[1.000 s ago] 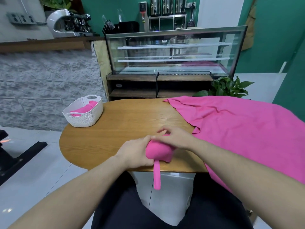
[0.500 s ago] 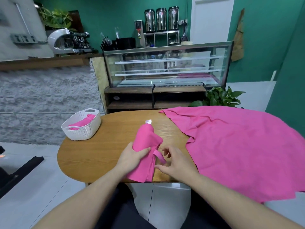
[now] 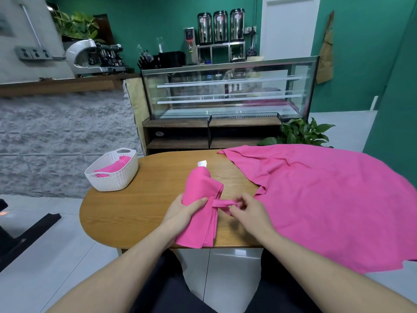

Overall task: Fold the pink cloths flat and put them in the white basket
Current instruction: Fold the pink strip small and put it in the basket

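Note:
A small pink cloth (image 3: 199, 199) lies lengthwise on the wooden table (image 3: 140, 199), loosely folded, with a white label at its far tip. My left hand (image 3: 184, 210) grips its left edge, thumb on top. My right hand (image 3: 244, 210) pinches a narrow pink strap that sticks out from the cloth's right side. The white basket (image 3: 112, 177) stands at the table's far left with another pink cloth (image 3: 114, 168) inside. A large pink cloth (image 3: 327, 199) is spread over the right half of the table and hangs over its edges.
A glass display case (image 3: 228, 89) on a dark wooden stand sits behind the table. A potted plant (image 3: 300, 134) is at the back right. A stone-faced counter with a coffee machine (image 3: 94, 56) runs along the left. Tiled floor lies below.
The small cloth was bunched between both hands at the table's near edge; now it lies stretched out on the table. My right hand has pulled the strap out to the right.

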A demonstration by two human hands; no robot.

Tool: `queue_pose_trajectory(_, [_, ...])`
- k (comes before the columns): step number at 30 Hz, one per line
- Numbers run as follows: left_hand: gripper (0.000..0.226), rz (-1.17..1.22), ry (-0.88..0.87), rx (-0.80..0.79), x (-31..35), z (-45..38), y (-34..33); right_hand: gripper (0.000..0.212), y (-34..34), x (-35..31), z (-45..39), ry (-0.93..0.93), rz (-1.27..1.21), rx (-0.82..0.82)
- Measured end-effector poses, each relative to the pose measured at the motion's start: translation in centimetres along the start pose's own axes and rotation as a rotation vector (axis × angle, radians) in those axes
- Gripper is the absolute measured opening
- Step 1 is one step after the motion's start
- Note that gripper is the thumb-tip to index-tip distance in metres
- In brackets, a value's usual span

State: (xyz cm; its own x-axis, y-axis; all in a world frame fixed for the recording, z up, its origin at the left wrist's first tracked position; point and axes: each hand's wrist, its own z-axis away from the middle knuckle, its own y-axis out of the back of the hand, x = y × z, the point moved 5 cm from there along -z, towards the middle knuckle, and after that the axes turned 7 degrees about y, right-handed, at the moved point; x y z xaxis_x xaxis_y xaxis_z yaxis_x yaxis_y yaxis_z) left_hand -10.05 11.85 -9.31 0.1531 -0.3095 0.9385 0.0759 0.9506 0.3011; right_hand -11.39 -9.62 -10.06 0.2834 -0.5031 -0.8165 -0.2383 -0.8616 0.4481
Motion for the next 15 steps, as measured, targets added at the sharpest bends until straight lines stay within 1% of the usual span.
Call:
queue_pose_trajectory(2, [0.056,-0.032,0.010,0.034,-0.4,-0.2,0.6,0.016,1.2,-0.1,-0.3,-0.074,-0.169,0.129])
queue_pose_trajectory(4, [0.060,-0.054,0.013,0.051,-0.9,-0.3,1.0,0.017,2.1,-0.2,-0.8,-0.140,-0.263,0.239])
queue_pose_trajectory(6, [0.065,-0.068,0.012,0.031,-1.0,-0.3,1.0,0.015,2.6,-0.3,-1.2,-0.217,-0.336,0.337])
queue_pose_trajectory(7, [0.065,-0.094,-0.004,0.015,-0.8,-0.2,0.8,0.016,2.5,-0.3,-1.3,-0.271,-0.414,0.382])
queue_pose_trajectory(9, [0.061,-0.194,-0.072,-0.002,-0.2,0.1,0.1,0.017,2.0,0.0,-1.4,-0.421,-0.654,0.424])
queue_pose_trajectory(11, [0.058,-0.265,-0.132,0.019,0.4,0.3,-0.3,0.016,1.4,0.0,-1.3,-0.584,-0.920,0.456])
queue_pose_trajectory(12, [0.058,-0.283,-0.147,0.035,0.5,0.5,-0.3,0.017,1.2,-0.1,-1.3,-0.633,-1.032,0.483])
queue_pose_trajectory(15, [0.061,-0.316,-0.165,0.080,0.9,0.7,0.0,0.021,1.3,-0.3,-1.3,-0.661,-1.236,0.544])
